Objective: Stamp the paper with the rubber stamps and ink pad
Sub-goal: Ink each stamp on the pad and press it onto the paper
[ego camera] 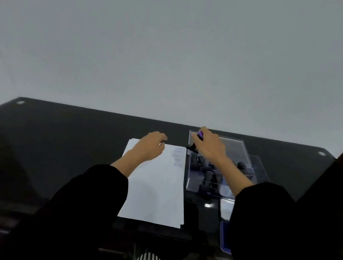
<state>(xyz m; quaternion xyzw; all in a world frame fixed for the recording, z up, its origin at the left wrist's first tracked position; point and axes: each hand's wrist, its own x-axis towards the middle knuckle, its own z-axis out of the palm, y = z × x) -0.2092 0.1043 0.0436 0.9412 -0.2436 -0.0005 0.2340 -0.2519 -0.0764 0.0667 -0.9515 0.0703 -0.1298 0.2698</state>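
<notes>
A white sheet of paper (156,191) lies on the black table (55,140), with several faint stamp marks near its far right corner. My left hand (149,146) rests on the paper's far edge, fingers loosely curled. My right hand (210,145) grips a black rubber stamp (192,148) with a purple end, held tilted just beyond the paper's far right corner, over the clear box (244,152). Several black stamps (210,174) lie in that box. The blue ink pad (224,237) sits near the front right, partly hidden by my right sleeve.
The clear box's lid stands open behind it. A plain grey wall runs behind the table. A dark vertical edge crosses the far right of the view. My striped trousers show below the table's front edge.
</notes>
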